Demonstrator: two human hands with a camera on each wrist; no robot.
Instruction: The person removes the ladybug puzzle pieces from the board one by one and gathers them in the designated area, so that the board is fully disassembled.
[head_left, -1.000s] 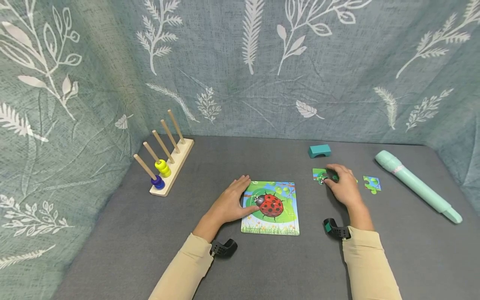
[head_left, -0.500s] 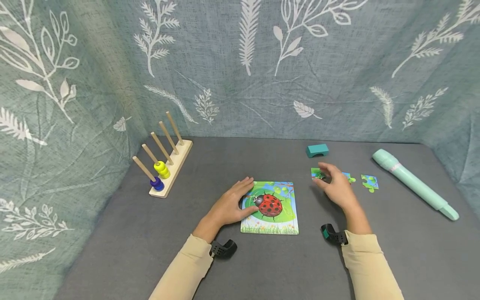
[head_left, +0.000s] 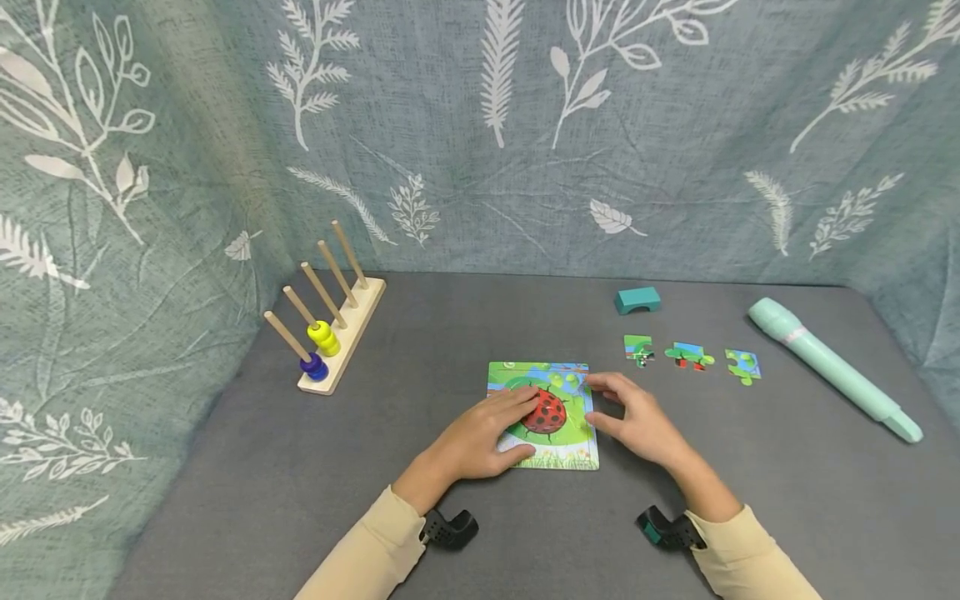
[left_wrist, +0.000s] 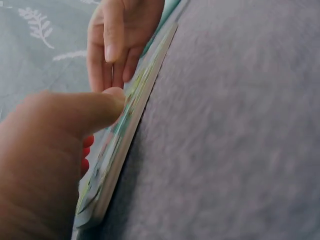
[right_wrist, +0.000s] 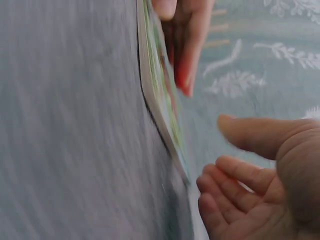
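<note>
A square ladybug jigsaw puzzle [head_left: 573,457] lies flat on the dark table in front of the person. My left hand [head_left: 480,437] lies over its left half with fingers extended, covering the ladybug's head. At the puzzle's right edge is my right hand [head_left: 637,421], its fingertips close to the border. In the right wrist view, that hand [right_wrist: 265,185] has its thumb apart from the fingers and nothing between them. The left wrist view shows the left thumb [left_wrist: 95,110] against the puzzle's surface, near its rim [left_wrist: 135,125].
Three loose puzzle pieces lie to the right: a left one [head_left: 638,350], a middle one [head_left: 688,357] and a right one [head_left: 742,365]. Behind them sits a teal arch block [head_left: 637,300]. A mint-green tube-shaped object [head_left: 840,371] lies far right; a wooden peg stand [head_left: 352,325] with rings is left.
My right hand has left the loose pieces and moved left and nearer, to the puzzle's right edge. My left hand has shifted right, further over the puzzle. The loose pieces are now uncovered.
</note>
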